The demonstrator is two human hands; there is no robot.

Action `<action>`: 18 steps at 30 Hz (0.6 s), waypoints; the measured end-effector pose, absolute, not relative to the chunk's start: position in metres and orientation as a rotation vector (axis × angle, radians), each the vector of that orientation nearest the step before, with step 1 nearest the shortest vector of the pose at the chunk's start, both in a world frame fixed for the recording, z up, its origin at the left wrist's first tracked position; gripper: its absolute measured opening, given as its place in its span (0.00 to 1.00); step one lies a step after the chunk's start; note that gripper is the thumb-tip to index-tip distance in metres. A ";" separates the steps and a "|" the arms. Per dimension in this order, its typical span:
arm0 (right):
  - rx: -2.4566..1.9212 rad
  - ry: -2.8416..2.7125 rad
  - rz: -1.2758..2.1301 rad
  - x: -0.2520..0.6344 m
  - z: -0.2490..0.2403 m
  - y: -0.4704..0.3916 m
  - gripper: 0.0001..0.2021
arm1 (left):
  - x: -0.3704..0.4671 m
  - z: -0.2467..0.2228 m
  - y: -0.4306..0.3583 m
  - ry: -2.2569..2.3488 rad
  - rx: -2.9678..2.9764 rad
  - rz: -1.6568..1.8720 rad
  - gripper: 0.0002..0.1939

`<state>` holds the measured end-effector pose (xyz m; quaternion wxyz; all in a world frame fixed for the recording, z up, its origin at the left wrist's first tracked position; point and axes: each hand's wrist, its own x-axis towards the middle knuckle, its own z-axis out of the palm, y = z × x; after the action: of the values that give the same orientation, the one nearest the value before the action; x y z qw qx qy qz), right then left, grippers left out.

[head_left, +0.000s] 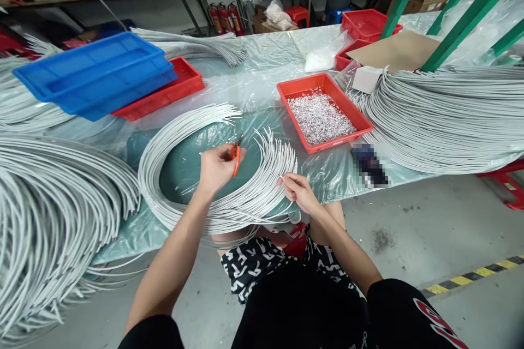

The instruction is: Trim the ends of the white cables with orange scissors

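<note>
My left hand [215,169] is closed around small orange-handled nippers [236,160], their dark tip pointing away from me over the middle of a cable coil. Thumb and fingers of my right hand [300,192] are pinched together at the near right edge of the loose cable ends, apparently on one white cable; its tip is too small to make out. The bundle of white cables [172,207] lies in a wide open loop on the plastic-covered table, its ends fanned out between my hands. Beyond my right hand, a red tray [298,122] holds many tiny shiny metal pieces [321,115].
Thick cable bundles lie left [53,202] and right [450,120]. Blue trays [94,68] rest on a red tray [164,95] at the back left. A pixelated dark object [370,165] lies near the table edge. Green posts [470,19] rise at the right.
</note>
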<state>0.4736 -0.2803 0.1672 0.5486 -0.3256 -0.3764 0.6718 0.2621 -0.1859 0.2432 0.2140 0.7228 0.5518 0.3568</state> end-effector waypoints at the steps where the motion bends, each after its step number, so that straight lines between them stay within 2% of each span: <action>1: -0.778 -0.894 1.576 0.474 0.167 -0.281 0.19 | 0.268 0.247 -0.199 1.463 2.028 0.975 0.18; 8: -0.806 -0.929 1.507 0.472 0.163 -0.282 0.20 | 0.285 0.247 -0.253 1.311 2.198 0.406 0.16; 13: -0.805 -0.958 1.498 0.472 0.161 -0.282 0.21 | 0.285 0.240 -0.255 1.310 2.143 0.268 0.25; 18: -0.803 -1.002 1.467 0.472 0.158 -0.282 0.21 | 0.286 0.238 -0.256 1.291 2.086 0.218 0.28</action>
<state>0.4724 -0.2821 0.1575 0.5612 -0.3411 -0.4254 0.6227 0.2863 -0.2557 0.2381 0.3327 0.7987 0.4944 0.0834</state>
